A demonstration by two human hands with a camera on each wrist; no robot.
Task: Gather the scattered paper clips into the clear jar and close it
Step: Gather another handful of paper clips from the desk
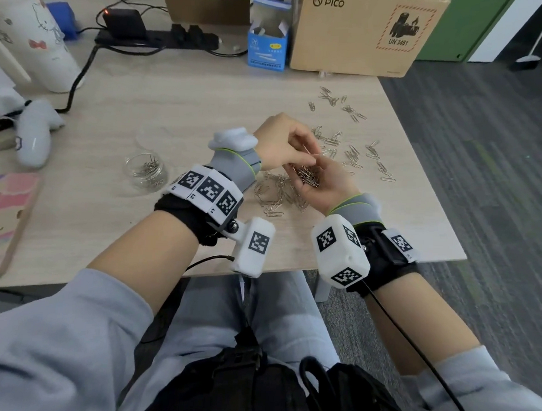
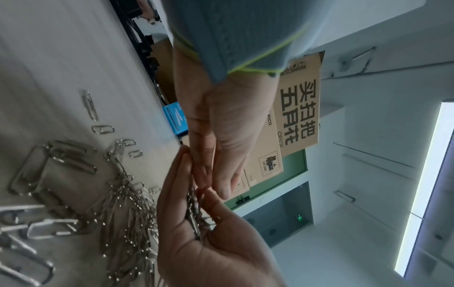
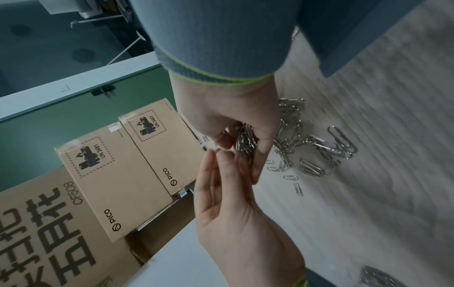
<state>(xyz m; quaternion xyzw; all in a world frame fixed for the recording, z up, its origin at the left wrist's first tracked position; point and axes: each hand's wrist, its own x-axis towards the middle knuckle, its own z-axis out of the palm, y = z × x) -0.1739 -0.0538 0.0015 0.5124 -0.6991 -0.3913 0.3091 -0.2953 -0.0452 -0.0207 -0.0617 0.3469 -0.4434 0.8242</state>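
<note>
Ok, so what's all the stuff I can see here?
paper clips: many, silver, scattered on table, some in jar
clear jar: one, see-through, open, left of hands
cardboard box: one, brown, far edge
small box: one, blue, beside it
power strip: one, black, far side
bottle: one, white, far left
controller: one, white, left
table: one, light wood
left hand: fingertips over right palm
right hand: cupped, holds clips

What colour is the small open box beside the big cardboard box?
Blue small box, clearest in the head view.
</note>
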